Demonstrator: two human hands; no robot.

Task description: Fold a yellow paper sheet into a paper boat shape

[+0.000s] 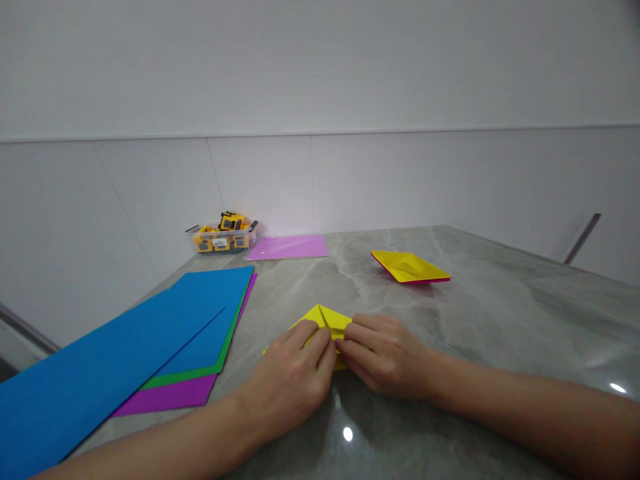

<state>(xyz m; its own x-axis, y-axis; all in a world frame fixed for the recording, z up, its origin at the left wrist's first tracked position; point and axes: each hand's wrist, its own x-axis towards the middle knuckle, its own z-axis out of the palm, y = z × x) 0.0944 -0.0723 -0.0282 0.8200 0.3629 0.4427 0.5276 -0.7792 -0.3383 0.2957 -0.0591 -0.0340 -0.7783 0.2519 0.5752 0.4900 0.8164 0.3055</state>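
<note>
A folded yellow paper (320,314) lies on the table in front of me, with a pointed top and crease lines showing. My left hand (299,370) grips its left part with curled fingers. My right hand (387,353) is closed on its right part, fingertips close to those of the left. Both hands hide much of the paper's lower half. Farther back on the right sits a folded paper boat (410,268), yellow on top with a red underside.
Blue sheets (150,327) lie at the left over a green sheet (220,360) and a purple sheet (170,397). A pink sheet (289,247) lies by the wall beside a clear plastic box (221,241) of yellow toy vehicles. The grey marbled table (500,313) extends rightward.
</note>
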